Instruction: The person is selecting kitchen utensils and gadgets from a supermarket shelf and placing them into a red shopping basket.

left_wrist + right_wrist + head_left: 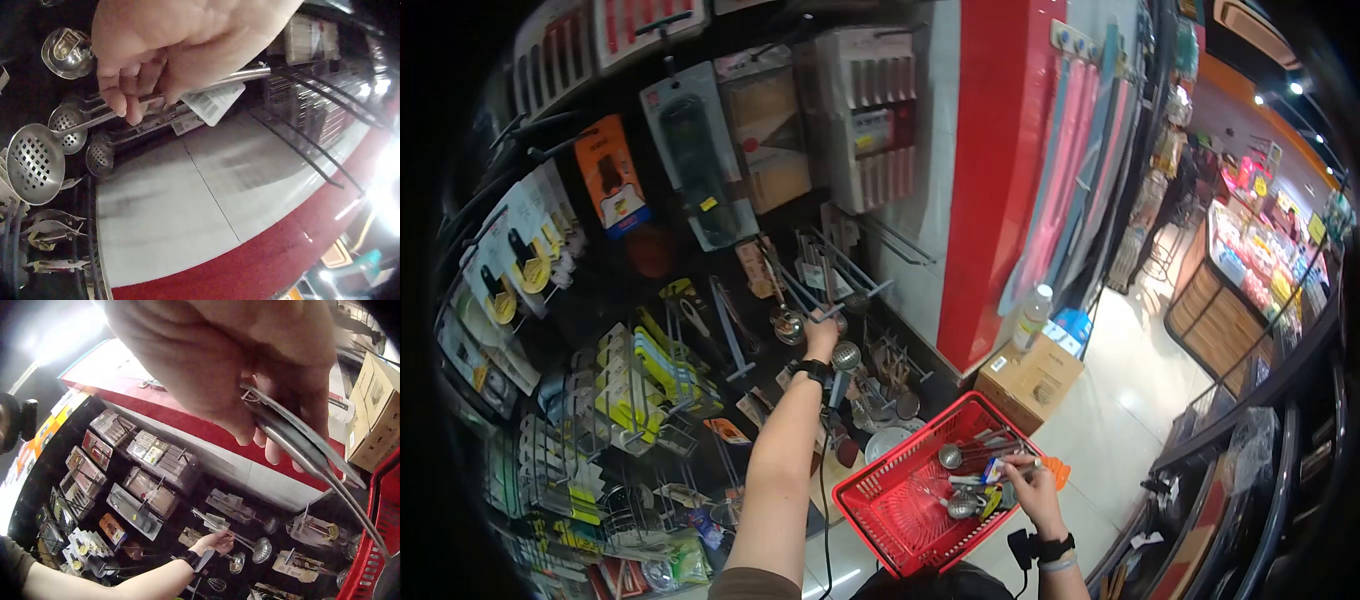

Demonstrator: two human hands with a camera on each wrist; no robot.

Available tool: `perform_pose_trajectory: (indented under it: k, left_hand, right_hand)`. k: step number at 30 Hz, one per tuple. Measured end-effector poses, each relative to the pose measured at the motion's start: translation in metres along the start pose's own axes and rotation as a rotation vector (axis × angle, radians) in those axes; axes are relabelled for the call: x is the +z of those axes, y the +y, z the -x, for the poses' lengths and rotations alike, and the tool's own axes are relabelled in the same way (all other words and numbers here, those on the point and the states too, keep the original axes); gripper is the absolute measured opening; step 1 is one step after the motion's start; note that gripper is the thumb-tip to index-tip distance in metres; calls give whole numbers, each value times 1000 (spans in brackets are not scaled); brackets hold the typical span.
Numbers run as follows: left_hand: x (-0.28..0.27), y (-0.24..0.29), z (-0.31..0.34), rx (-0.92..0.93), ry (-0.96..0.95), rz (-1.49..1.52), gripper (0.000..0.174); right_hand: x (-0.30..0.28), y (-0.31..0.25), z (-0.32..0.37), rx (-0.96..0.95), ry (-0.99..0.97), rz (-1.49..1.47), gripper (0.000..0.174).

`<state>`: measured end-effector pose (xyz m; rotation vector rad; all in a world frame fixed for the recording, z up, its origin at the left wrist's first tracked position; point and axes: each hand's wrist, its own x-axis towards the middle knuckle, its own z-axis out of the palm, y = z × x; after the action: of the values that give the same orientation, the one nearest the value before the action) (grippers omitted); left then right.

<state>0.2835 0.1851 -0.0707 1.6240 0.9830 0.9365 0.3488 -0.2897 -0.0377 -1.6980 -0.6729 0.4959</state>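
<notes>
My left hand [822,340] [187,44] pinches the long metal handle of a perforated skimmer [36,164] at the hanging rack. Its round, holed head [846,355] points away from the rack's hooks, and smaller perforated ladles [67,129] hang behind it. Over the right side of the red basket [858,528], my right hand [1040,500] [250,362] grips a metal utensil handle [300,450] with a flat card alongside; its far end is hidden by the basket wall. Several metal utensils, including a ladle [962,504], lie in the basket.
Packaged tools [700,150] and green-handled items [665,365] hang on the dark rack at left. A cardboard box [1030,380] bearing a bottle [1032,318] stands beyond the basket, beside a red and white pillar [1000,170]. Dark shelving [1250,500] runs along the right.
</notes>
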Motion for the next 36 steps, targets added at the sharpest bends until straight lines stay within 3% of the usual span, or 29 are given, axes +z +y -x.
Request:
perform_pose_trajectory:
  k: [1, 3, 5, 9, 12, 15, 18, 20, 28, 30, 36]
  left_hand:
    - [-2, -1, 5, -28, 3, -21, 25]
    - [1, -2, 25, 99, 39, -23, 22]
    - [13, 13, 70, 248, 44, -237, 19]
    - [29, 31, 189, 330, -690, -115, 20]
    - [29, 62, 262, 408, -839, -232, 25]
    - [34, 54, 301, 402, -749, -145, 25]
    - [38, 55, 325, 580, -493, -262, 23]
    - [39, 50, 329, 534, -477, -238, 22]
    - [28, 49, 328, 150, -583, 35, 21]
    - [25, 56, 330, 151, -600, 38, 21]
    - [25, 54, 329, 148, -649, 36, 21]
  right_hand:
    - [1, -6, -2, 2, -6, 14, 16]
    - [4, 2, -8, -95, 2, 11, 19]
    - [7, 6, -15, -85, -20, -54, 19]
    - [13, -6, -23, -61, -86, -118, 18]
    - [16, -12, -30, -82, -125, -186, 16]
    - [18, -29, -35, -58, -180, -199, 14]
    - [27, -38, -38, -90, -202, -219, 13]
    - [35, -43, -38, -84, -233, -226, 12]
    - [36, -79, -32, -239, -300, -362, 34]
    - [34, -83, -32, -229, -315, -492, 34]
    - [31, -84, -41, -202, -291, -407, 28]
